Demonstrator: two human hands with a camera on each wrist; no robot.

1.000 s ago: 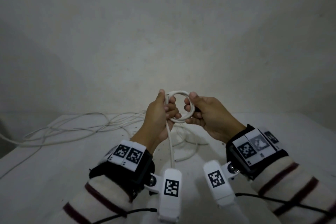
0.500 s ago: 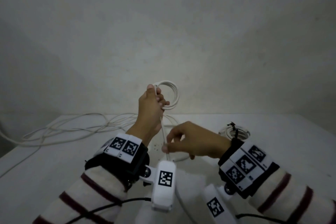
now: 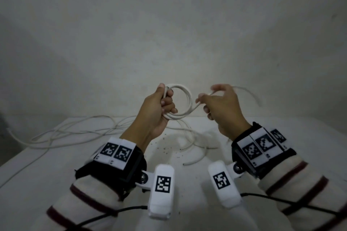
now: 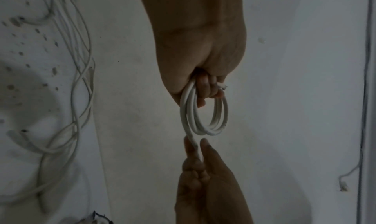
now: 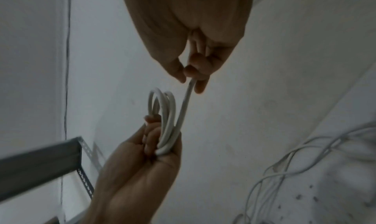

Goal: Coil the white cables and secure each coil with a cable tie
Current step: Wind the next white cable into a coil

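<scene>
My left hand [image 3: 163, 102] is raised above the table and grips a small coil of white cable [image 3: 188, 99] of a few loops; the coil [image 4: 205, 115] hangs from its curled fingers in the left wrist view. To the coil's right, my right hand [image 3: 216, 99] pinches the cable's free run [image 3: 247, 93], which arcs away to the right. In the right wrist view the right fingers [image 5: 195, 70] hold the strand [image 5: 186, 105] that leads down into the coil [image 5: 167, 119] in the left hand [image 5: 158, 140].
Loose white cables [image 3: 75, 131] lie tangled over the white table [image 3: 47, 174] at the left and under my hands, one with a cut end [image 3: 185, 164]. Dark specks dot the table's middle. A grey metal shelf rail [image 5: 40, 160] stands off to one side.
My right hand rose from low in front of the left wrist up to the coil's right, drawing the cable's free run with it. The left hand kept the coil, which swung more face-on.
</scene>
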